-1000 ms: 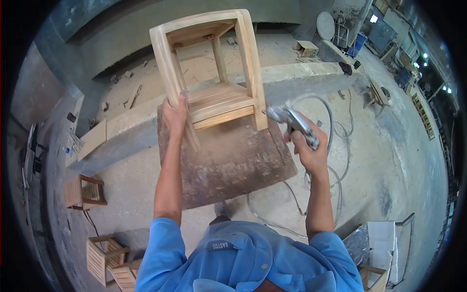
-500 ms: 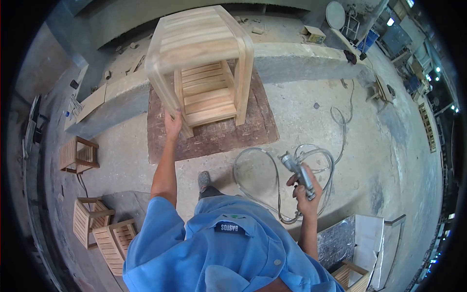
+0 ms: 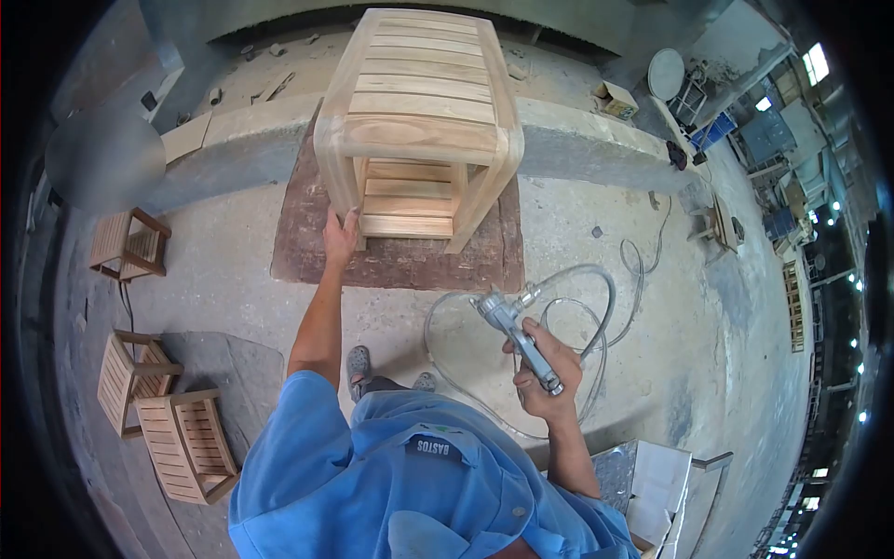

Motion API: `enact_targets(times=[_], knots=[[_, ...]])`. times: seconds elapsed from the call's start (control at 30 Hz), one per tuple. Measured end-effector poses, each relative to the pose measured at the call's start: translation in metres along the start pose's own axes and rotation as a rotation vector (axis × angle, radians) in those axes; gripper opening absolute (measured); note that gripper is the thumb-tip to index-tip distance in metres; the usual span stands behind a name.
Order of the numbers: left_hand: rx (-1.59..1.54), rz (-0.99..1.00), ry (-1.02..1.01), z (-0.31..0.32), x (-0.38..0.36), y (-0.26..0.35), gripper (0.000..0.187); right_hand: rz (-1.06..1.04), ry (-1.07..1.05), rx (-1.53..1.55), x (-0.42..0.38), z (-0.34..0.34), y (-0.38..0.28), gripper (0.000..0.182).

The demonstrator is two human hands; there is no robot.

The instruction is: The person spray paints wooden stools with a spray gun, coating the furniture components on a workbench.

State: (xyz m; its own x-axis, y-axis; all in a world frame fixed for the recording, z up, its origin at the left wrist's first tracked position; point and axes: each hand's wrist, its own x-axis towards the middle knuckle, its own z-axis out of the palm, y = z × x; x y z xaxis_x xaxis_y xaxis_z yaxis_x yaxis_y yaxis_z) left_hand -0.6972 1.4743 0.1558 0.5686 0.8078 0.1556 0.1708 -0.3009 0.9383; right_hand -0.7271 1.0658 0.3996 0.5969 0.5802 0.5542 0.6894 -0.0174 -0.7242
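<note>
Stool (image 3: 419, 102) stood upright on a brown mat (image 3: 391, 261) by a concrete curb (image 3: 577, 149), slatted top facing up, lower shelf visible between the legs. Pale raw wood, rounded corners, smooth. Left hand (image 3: 340, 233) gripped the near left leg low down, likely to steady it. Right hand (image 3: 545, 368) was clenched on a metal air gun (image 3: 517, 335), held back from the stool, nozzle toward it. Hose (image 3: 559, 289) lay coiled on the dusty concrete floor (image 3: 698, 307). More slatted stools (image 3: 154, 410) sat at left.
</note>
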Motion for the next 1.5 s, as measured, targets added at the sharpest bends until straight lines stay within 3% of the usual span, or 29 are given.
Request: enact_targets(times=[0.07,0.17,0.2,0.33,0.37,0.47,0.5,0.63,0.7,0.8,0.9,0.97,1.0,1.1,1.2,1.3,1.4,1.5], knots=[[-0.081,-0.072,-0.099,-0.015,0.013,-0.016,0.063,-0.080,0.022,-0.003,0.021,0.019,-0.009,0.066],[-0.137,0.040,0.009,-0.031,-0.005,-0.023,0.069,-0.282,0.051,-0.031,0.054,0.053,-0.020,0.067],[-0.071,-0.059,-0.086,-0.042,-0.013,-0.059,0.071,-0.329,0.032,-0.033,0.061,0.068,-0.020,0.065],[0.266,-0.619,-0.296,-0.071,-0.103,-0.200,0.072,-0.050,-0.145,-0.060,0.055,0.142,0.004,0.057],[0.254,-0.750,-0.291,-0.082,-0.133,-0.218,0.059,0.050,-0.190,-0.107,0.042,0.165,0.024,0.056],[0.262,-0.952,-0.735,-0.117,-0.183,-0.315,0.040,0.275,-0.356,-0.271,0.013,0.216,0.056,0.055],[0.157,-1.245,-0.546,-0.123,-0.192,-0.284,0.039,0.336,-0.420,-0.330,0.009,0.228,0.062,0.055],[0.089,-1.195,-0.539,-0.134,-0.185,-0.266,0.041,0.312,-0.456,-0.397,0.024,0.259,0.056,0.054],[0.005,-1.152,-0.489,-0.127,-0.176,-0.244,0.040,0.224,-0.366,-0.414,0.049,0.259,0.028,0.054],[-0.090,-0.936,-0.510,-0.098,-0.167,-0.227,0.046,0.080,-0.198,-0.386,0.095,0.240,-0.037,0.056],[0.017,-1.029,-0.721,-0.076,-0.155,-0.165,0.056,-0.162,-0.060,-0.397,0.123,0.224,-0.081,0.059],[-0.116,-0.955,-0.781,-0.056,-0.156,-0.152,0.057,-0.271,-0.056,-0.420,0.130,0.226,-0.090,0.060],[-0.199,-0.912,-0.800,-0.047,-0.156,-0.149,0.058,-0.261,-0.044,-0.442,0.129,0.236,-0.080,0.059],[-0.646,-0.601,-0.601,-0.024,-0.172,-0.168,0.061,0.112,-0.303,-0.513,0.120,0.266,-0.038,0.058],[-0.768,-0.440,-0.441,-0.021,-0.181,-0.180,0.064,0.069,-0.313,-0.506,0.081,0.273,-0.019,0.057],[-0.589,-0.464,-0.361,-0.031,-0.183,-0.191,0.068,0.164,-0.392,-0.274,0.054,0.236,-0.032,0.057],[-0.213,-0.563,-0.326,-0.050,-0.167,-0.189,0.074,0.156,-0.280,-0.097,0.024,0.194,-0.029,0.056],[-0.086,-0.519,-0.249,-0.064,-0.159,-0.182,0.075,0.119,-0.155,0.020,0.010,0.151,-0.035,0.057]])
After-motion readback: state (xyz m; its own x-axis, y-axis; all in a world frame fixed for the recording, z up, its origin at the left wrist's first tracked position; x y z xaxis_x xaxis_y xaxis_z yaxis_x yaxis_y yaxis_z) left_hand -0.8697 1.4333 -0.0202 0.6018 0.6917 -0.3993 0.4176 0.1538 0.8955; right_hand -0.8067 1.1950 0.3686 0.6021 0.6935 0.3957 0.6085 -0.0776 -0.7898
